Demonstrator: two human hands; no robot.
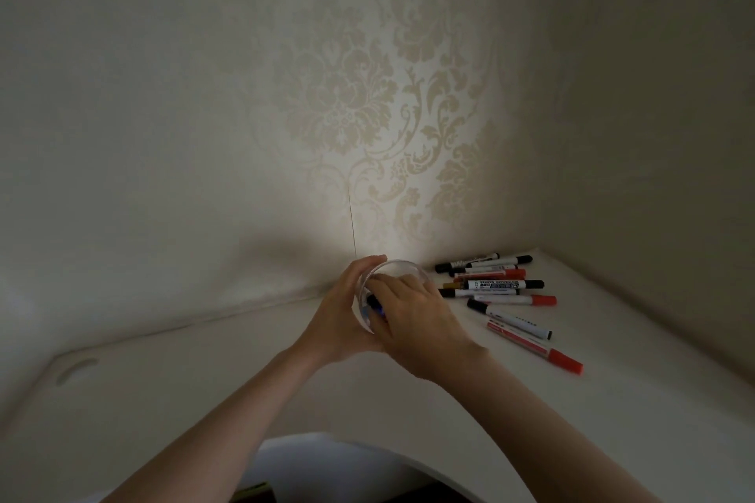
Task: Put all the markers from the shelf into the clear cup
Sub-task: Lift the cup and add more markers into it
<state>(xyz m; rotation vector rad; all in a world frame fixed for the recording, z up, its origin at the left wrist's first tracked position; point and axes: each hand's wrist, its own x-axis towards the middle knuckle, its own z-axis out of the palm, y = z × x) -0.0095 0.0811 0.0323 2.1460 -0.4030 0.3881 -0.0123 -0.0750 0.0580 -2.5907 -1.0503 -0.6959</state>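
Observation:
My left hand [339, 310] wraps around the clear cup [402, 269], which stands near the back wall of the white shelf [204, 400]. My right hand [412, 316] reaches into the cup's mouth from the front, fingers down inside. Dark and blue marker parts [374, 308] show through the cup's wall; whether my right fingers still pinch a marker is hidden. A loose heap of several whiteboard markers [496, 285] lies just right of the cup. A black-capped one [510, 318] and a red-capped one [535, 346] lie apart at the front.
Patterned wallpaper [367, 114] closes the shelf at the back, and a plain side wall [653, 176] closes it on the right. The shelf's curved front edge [367, 439] runs below my forearms. A shallow oval dent [77, 370] marks the shelf at the left.

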